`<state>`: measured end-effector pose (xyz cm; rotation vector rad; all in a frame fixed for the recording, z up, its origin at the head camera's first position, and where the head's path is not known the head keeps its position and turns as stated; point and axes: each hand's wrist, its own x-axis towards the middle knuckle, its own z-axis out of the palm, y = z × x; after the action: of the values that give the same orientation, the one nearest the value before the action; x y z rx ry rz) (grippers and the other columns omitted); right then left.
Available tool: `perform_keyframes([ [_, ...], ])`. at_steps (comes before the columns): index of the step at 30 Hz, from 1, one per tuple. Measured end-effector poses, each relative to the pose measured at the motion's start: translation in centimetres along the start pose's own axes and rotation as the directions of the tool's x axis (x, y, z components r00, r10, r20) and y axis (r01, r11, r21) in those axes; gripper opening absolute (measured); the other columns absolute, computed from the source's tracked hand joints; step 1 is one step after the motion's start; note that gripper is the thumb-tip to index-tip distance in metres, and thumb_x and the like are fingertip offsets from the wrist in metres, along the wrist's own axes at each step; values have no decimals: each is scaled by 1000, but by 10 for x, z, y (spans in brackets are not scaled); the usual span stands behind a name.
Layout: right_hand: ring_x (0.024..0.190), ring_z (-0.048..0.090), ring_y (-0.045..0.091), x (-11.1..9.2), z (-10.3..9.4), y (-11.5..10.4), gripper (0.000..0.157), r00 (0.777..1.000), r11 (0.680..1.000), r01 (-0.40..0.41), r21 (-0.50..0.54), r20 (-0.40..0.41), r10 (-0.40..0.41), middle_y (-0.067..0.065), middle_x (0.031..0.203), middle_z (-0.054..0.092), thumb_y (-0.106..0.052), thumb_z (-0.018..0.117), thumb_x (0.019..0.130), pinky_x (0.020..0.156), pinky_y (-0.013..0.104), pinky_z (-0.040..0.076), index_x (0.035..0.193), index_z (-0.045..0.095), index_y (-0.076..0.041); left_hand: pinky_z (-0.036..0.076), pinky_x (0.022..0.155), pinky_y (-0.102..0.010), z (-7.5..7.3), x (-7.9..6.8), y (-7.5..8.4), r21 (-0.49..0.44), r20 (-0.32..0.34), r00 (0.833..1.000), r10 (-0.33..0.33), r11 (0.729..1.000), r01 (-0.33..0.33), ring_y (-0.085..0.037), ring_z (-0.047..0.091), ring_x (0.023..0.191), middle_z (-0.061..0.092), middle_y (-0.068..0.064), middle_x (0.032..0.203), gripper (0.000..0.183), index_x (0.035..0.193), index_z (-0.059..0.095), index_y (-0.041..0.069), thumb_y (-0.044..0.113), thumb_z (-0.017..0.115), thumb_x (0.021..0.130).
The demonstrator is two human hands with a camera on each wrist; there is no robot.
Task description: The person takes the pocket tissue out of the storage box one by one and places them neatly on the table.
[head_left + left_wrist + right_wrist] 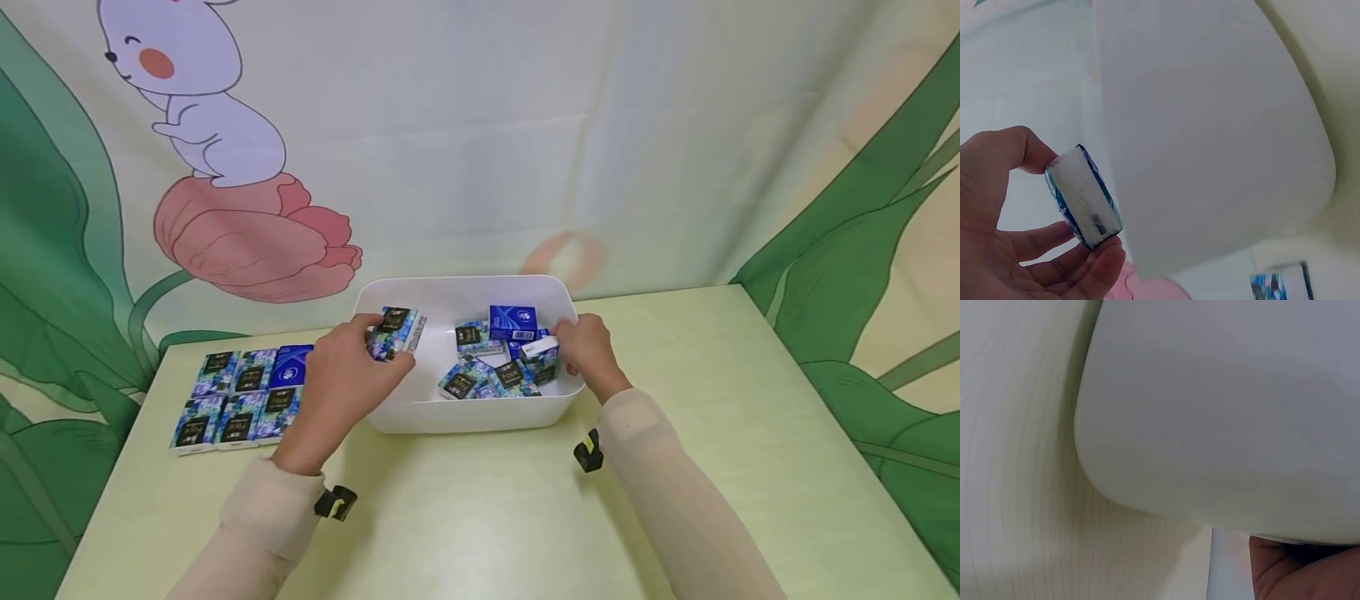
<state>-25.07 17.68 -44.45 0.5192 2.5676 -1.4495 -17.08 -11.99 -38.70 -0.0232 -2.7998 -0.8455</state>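
Observation:
Between its thumb and fingers, my left hand pinches a floral pocket tissue pack with a dark label, above the left end of a white plastic bin. In the left wrist view the pack's pale side faces the camera, next to the bin's outer wall. My right hand grips the bin's right rim, its fingers curled over the edge. Inside the bin lie several floral tissue packs and a blue tissue pack; one floral pack stands tilted near the right hand.
Left of the bin, several tissue packs lie in two neat rows on the pale table, with a blue one in the back row. My left forearm partly covers that group. A printed curtain hangs right behind the bin.

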Motion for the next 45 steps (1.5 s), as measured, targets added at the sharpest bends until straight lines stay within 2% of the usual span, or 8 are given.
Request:
perform_keyframes([
  [9, 42, 42, 16, -1, -1, -2, 26, 1000, 1000, -5, -13, 8, 5, 7, 62, 48, -18, 52, 97, 43, 30, 40, 102, 61, 6, 45, 77, -54, -33, -22, -47, -8, -41, 986, -163, 987, 163, -39, 57, 99, 66, -24, 116, 65, 139, 58, 3, 40, 70, 87],
  [18, 42, 42, 15, 2, -1, -2, 26, 1000, 1000, -11, -2, 2, 11, 10, 68, 53, -19, 52, 97, 46, 32, 42, 103, 61, 5, 42, 83, -62, -31, -35, -88, 58, -46, 971, -234, 970, 237, -44, 58, 100, 65, -27, 114, 67, 138, 57, -2, 39, 71, 86],
  [22, 43, 42, 15, 2, -2, -2, 26, 1000, 1000, -17, -8, -7, 17, 11, 71, 54, -19, 52, 97, 45, 30, 41, 104, 61, 5, 46, 68, -52, -15, -39, -101, 114, 2, 979, -204, 973, 202, -40, 60, 85, 67, -27, 106, 70, 134, 58, -7, 39, 74, 85],
  [25, 43, 43, 15, 2, -1, -2, 26, 1000, 1000, -27, 0, -5, 27, 12, 73, 54, -19, 53, 97, 46, 31, 42, 105, 61, 5, 42, 54, -42, 2, -43, -109, 159, 36, 985, -167, 974, 160, -32, 56, 68, 66, -23, 86, 69, 130, 59, -12, 38, 74, 84],
  [29, 44, 43, 16, 1, 0, -2, 26, 999, 999, -37, 11, 3, 37, 11, 72, 54, -19, 53, 97, 47, 32, 43, 105, 61, 4, 43, 51, -42, 19, -48, -116, 204, 45, 990, -131, 972, 119, -32, 55, 65, 62, -21, 78, 67, 124, 62, -15, 36, 73, 82],
  [33, 43, 43, 16, 1, -1, -2, 26, 999, 999, -36, 12, 1, 36, 10, 69, 53, -19, 53, 97, 49, 34, 44, 105, 61, 4, 47, 55, -52, 28, -51, -119, 258, -4, 998, -67, 964, 66, -41, 57, 69, 60, -31, 88, 62, 114, 64, -18, 33, 72, 80],
  [40, 42, 42, 15, 2, -1, -1, 25, 999, 999, -33, 7, 2, 33, 10, 67, 52, -18, 53, 97, 48, 34, 44, 103, 61, 4, 52, 65, -63, 25, -47, -118, 321, -3, 1000, -3, 947, 3, -54, 60, 81, 55, -42, 105, 61, 110, 63, -21, 32, 74, 83],
  [45, 43, 44, 15, 3, -2, 1, 25, 999, 999, -34, 9, 9, 34, 10, 70, 53, -19, 53, 97, 45, 30, 42, 103, 60, 4, 52, 64, -60, 8, -37, -99, 208, -96, 995, 32, 978, -11, -48, 62, 83, 63, -35, 101, 52, 112, 67, -16, 29, 73, 88],
])
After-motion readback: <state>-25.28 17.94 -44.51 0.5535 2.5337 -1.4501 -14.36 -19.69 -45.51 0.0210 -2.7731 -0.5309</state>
